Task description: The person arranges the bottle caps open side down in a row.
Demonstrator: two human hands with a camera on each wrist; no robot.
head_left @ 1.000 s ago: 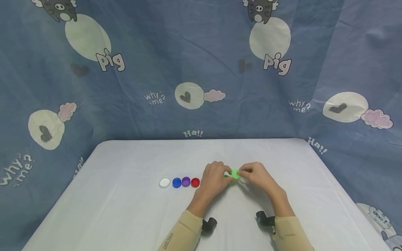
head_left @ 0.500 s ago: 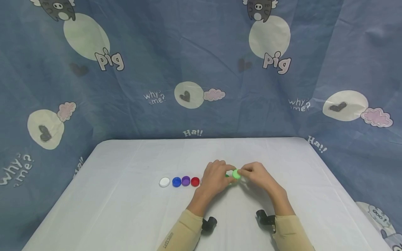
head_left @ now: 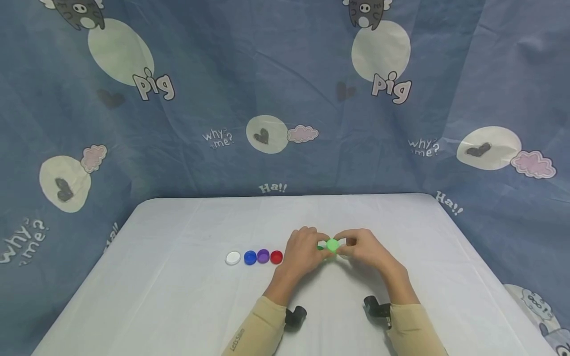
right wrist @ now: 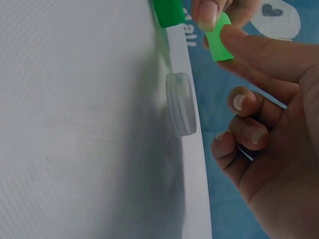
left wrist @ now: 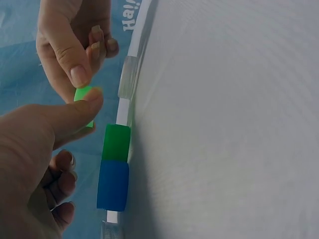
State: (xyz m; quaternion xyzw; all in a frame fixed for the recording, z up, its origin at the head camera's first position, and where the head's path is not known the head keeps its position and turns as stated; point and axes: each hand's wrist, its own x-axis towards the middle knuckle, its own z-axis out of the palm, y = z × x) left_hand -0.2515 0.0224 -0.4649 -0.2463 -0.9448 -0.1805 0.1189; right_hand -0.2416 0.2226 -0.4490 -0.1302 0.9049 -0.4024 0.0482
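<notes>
A small light green round piece is held between both hands above the table, its flat face showing in the head view. My left hand pinches its left side with thumb and index finger; my right hand pinches it from the right. In the left wrist view the fingers of both hands cover much of the piece. Below the hands stand a dark green round tub-like piece and a blue one. Near my right hand a clear round lid-like piece lies on the table.
On the white table, left of my hands, a row holds a white or clear disc, a blue round piece, a purple one and a red one. A patterned blue cloth hangs behind.
The light green piece shifted slightly right, then back left, staying between the hands. My right index finger and thumb now stand further apart around its edge. The row of pieces stays in place.
</notes>
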